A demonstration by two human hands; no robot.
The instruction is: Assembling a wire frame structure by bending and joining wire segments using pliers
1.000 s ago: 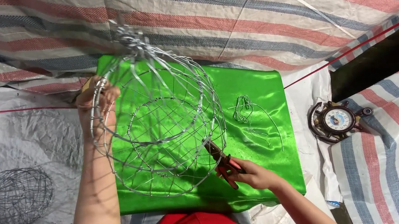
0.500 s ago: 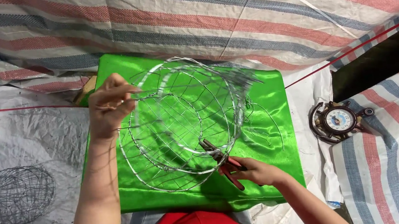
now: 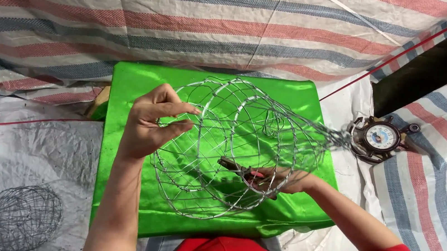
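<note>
My left hand (image 3: 148, 125) pinches the wire frame (image 3: 237, 146) at centre frame, fingers pressed on its rim. My right hand (image 3: 280, 179) grips red-handled pliers (image 3: 246, 174) inside it, above green cloth (image 3: 129, 88).

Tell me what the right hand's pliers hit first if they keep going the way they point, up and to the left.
Probably the wire frame itself: the right hand holds the pliers inside it, tips aimed up-left at its rings, toward the left hand. Depth is unclear.

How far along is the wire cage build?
Done: the wire cage has its rounded ribs and rings in place, wires gathered to a point at right. In hand: left hand grips the rim; right hand works red-handled pliers inside. Left: can't tell which joints remain untied. A finished-looking wire ball lies at left.
</note>
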